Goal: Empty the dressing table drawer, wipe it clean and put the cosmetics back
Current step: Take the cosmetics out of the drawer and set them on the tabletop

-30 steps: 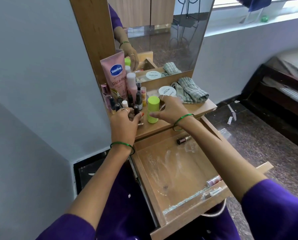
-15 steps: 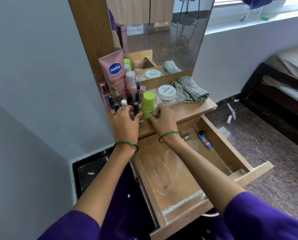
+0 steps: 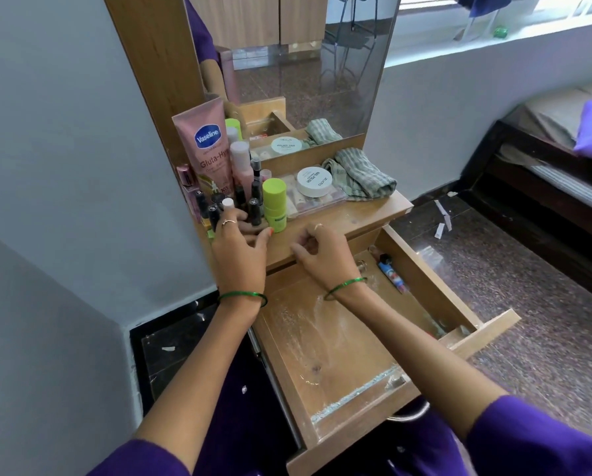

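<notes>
On the tabletop (image 3: 349, 218) below the mirror (image 3: 308, 63), the cosmetics crowd the ten o'clock corner: a tall pink Vaseline tube (image 3: 208, 149) leans at the back, a pink bottle (image 3: 241, 166) just to its three o'clock, and a cluster of small dark bottles (image 3: 250, 204) stands in front. The left hand (image 3: 239, 249) is right in among them, fingers reaching into the dark bottles and thumb out toward the lime-green stick (image 3: 274, 204), which stands upright just at the cluster's three o'clock edge; whether those fingers actually grip a bottle, I cannot tell. The right hand (image 3: 322, 252) hangs over the tabletop's front edge, at five o'clock from the green stick, fingers loosely curled and holding nothing. Further along at two o'clock, a white round jar (image 3: 313, 182) sits on top of a clear flat case (image 3: 317, 201), and a checked cloth (image 3: 360, 175) lies bunched just beyond it. Down below, the drawer (image 3: 342, 427) is pulled well out, its wooden floor streaked with white powder. A small blue-and-red tube (image 3: 392, 274) lies along the drawer's far right wall, at four o'clock from the right hand. Green bangles (image 3: 243, 297) ring both wrists.
</notes>
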{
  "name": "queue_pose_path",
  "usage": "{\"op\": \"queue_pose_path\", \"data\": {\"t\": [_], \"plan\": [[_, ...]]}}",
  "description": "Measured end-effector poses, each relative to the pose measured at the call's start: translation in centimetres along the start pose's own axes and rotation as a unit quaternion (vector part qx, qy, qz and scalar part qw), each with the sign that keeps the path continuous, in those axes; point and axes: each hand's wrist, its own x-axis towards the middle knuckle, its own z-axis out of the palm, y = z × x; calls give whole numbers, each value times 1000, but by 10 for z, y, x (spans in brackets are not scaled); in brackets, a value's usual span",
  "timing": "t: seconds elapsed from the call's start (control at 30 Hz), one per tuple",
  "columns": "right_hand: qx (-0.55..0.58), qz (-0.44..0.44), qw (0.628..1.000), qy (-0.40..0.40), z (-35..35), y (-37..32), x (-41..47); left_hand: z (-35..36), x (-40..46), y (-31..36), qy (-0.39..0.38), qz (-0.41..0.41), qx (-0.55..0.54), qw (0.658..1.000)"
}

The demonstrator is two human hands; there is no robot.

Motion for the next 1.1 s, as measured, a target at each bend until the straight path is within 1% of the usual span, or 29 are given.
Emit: {"op": "queue_pose_path", "data": {"t": [0.07,0.13,0.2,0.27,0.3,0.33,0.43,0.53,0.67,0.73,0.83,0.87,0.9,1.0,1.1], "plan": [[-23,-7,997,-68,-17,12,-23,-5,-11,2,-2,13,-20,1000],[-72,14,990,-120,-34,31,-41,-8,-25,5,-35,35,-22,999],[-177,60,969,-163,-50,57,-46,-7,-36,9,-107,70,-2,992],[-282,128,927,-213,-61,81,-47,2,-43,9,-197,102,33,974],[-306,159,910,-230,-64,91,-47,9,-45,9,-242,109,44,963],[-318,181,899,-241,-67,98,-47,17,-46,9,-279,115,52,952],[-343,205,881,-255,-68,108,-47,46,-48,7,-368,134,90,916],[-356,211,880,-231,-66,110,-43,74,-50,5,-430,132,161,878],[-360,206,895,-167,-62,111,-36,102,-56,7,-457,113,215,856],[-372,201,893,-153,-60,112,-33,112,-61,9,-467,120,230,846],[-394,190,887,-147,-58,115,-32,122,-68,8,-489,144,276,815],[-398,188,885,-148,-57,117,-32,124,-70,6,-486,151,292,810],[-403,185,884,-150,-57,119,-32,125,-72,5,-478,157,301,810],[-402,182,885,-148,-58,121,-34,124,-78,5,-436,169,316,826],[-375,209,892,-145,-61,117,-37,120,-81,6,-415,160,339,829]]}}
